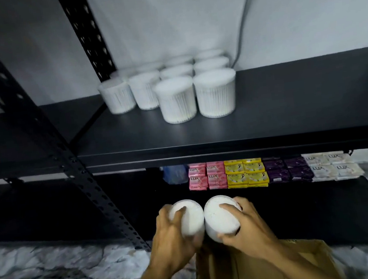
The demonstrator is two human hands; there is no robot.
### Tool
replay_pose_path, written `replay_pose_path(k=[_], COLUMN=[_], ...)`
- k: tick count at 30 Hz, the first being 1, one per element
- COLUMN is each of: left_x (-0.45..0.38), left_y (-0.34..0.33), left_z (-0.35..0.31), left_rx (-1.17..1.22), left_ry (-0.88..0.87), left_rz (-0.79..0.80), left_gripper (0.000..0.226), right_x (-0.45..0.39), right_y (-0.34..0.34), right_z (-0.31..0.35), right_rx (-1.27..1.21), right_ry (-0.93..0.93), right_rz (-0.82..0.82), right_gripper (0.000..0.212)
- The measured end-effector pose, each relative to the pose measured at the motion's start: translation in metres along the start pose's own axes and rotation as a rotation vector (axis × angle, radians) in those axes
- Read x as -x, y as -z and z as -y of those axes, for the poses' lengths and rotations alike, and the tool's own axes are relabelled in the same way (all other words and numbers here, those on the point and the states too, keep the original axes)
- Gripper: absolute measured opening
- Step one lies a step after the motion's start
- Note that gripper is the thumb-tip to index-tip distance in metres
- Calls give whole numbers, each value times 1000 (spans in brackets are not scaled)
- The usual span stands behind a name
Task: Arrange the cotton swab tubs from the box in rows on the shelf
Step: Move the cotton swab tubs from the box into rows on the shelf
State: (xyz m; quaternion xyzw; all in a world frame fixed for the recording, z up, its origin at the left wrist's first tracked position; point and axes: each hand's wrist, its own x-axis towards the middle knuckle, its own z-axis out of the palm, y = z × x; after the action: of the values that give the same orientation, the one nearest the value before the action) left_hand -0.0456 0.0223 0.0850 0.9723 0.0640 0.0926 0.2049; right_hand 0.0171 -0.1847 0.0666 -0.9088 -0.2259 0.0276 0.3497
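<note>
Carry step under way. Left hand (169,234) gripped one cotton swab tub (189,217), right hand (244,222) gripped a second tub (218,218) — the two touching, held above the open cardboard box (263,268), below the shelf (290,107). On the shelf, a block of tubs (181,86) stood in rows at back left, front row unfinished. Next move, as judged — lift both onto the shelf and set them upright beside the front pair, keeping rows straight.
</note>
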Motion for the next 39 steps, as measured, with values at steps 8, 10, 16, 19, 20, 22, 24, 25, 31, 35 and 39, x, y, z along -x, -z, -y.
replay_pose_path(k=[8,10,16,19,20,22,24,25,31,35,39], left_x=[7,14,24,13,8,-4,-16,-23,-62,-77,-85], left_y=[98,120,185,219,229,243,252,254,258,255,253], left_z=[-15,-17,-24,-25,-25,-26,-24,-23,-13,-8,-7], left_rx=[124,139,181,146,136,119,106,104,116,137,136], left_ry=[-26,-30,-59,-84,-85,-66,-29,-8,90,141,156], left_rz=[-113,-145,-245,-315,-333,-350,-351,-348,-314,-275,-262], left_gripper=[91,90,81,74,72,68,66,66,69,72,74], right_x=[-7,-4,-3,-18,-26,-43,-60,-67,-105,-120,-127], right_y=[57,71,106,122,127,133,133,132,125,115,110], right_z=[69,88,144,172,182,198,211,217,232,232,230], right_rx=[-100,-104,-148,-165,-176,-178,-149,-136,-88,-109,-121], right_ry=[147,179,274,309,305,283,272,266,209,163,151], right_rz=[-115,-132,-229,-290,-289,-267,-257,-251,-237,-245,-264], right_gripper=[74,75,73,73,72,71,72,72,72,73,73])
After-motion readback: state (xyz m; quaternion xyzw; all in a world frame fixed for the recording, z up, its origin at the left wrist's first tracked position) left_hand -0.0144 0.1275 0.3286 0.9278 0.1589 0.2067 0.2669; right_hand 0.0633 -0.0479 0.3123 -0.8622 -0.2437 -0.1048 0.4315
